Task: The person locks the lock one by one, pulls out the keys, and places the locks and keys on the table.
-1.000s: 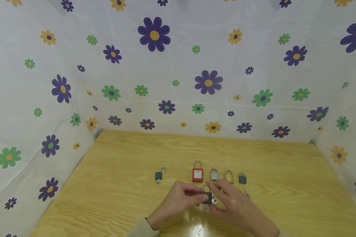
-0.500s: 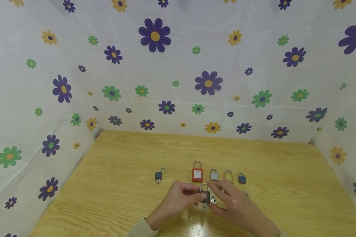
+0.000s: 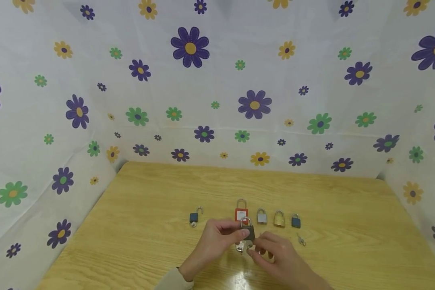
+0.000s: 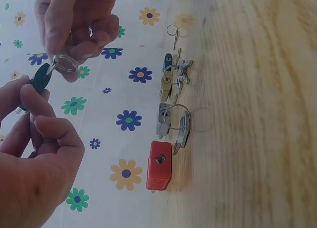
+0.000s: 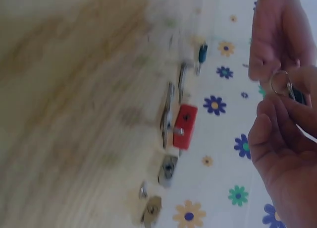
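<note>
My left hand (image 3: 217,246) holds a dark padlock (image 3: 248,233) off the table, thumb on its front, shackle upward. My right hand (image 3: 280,257) is at the padlock's lower end, thumb and fingertips pinching a key (image 3: 249,244). In the left wrist view, a key ring (image 4: 64,63) hangs there between the hands, the padlock (image 4: 40,80) seen edge-on. The right wrist view shows the ring (image 5: 281,83) by the right fingertips, with the padlock mostly hidden by fingers. Whether the key is in the keyhole is hard to tell.
Behind the hands stand a red padlock (image 3: 241,212), a silver padlock (image 3: 262,217), a brass padlock (image 3: 279,219) and a small blue padlock (image 3: 296,221). Another blue padlock (image 3: 193,217), shackle open, lies left. Loose keys (image 3: 301,240) lie on the wooden table (image 3: 148,193).
My right hand has moved from beside the shackle down to the padlock's lower end and pinches the key. The left hand has raised the padlock slightly and to the left.
</note>
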### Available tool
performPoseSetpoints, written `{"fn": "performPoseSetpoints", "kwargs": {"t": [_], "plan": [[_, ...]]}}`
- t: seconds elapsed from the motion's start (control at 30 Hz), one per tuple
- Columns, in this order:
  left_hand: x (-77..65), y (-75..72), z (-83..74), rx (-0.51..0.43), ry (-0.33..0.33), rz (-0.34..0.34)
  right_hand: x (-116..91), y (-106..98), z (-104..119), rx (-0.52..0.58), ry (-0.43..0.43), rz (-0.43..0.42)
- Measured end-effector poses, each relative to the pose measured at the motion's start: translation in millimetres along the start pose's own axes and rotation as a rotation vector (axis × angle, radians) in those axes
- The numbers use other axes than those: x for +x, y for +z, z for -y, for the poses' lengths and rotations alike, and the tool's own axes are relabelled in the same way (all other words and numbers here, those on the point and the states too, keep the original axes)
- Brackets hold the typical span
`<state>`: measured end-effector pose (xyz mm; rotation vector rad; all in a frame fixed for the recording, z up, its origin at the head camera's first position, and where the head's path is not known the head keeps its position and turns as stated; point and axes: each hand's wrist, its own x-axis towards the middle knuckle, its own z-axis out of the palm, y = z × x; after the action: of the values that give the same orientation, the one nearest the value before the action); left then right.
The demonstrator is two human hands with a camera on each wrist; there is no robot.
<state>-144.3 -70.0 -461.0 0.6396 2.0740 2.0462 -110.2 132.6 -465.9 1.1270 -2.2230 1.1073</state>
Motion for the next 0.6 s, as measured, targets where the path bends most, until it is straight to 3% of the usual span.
{"fn": "performPoseSetpoints", "kwargs": {"t": [0.33, 0.5, 0.6], "plan": [[0.7, 1.8, -2.9, -0.019, 0.045, -0.008, -0.8, 10.9, 11.6, 0.077, 0.296, -0.095], [0.6, 2.9, -0.7, -0.015, 0.054, -0.002, 0.1, 10.0, 14.9, 0.180, 0.471, -0.058], [0.8, 3.1, -0.6, -0.014, 0.026, -0.004, 0.7, 7.5, 15.0, 0.270, 0.541, -0.029]]}}
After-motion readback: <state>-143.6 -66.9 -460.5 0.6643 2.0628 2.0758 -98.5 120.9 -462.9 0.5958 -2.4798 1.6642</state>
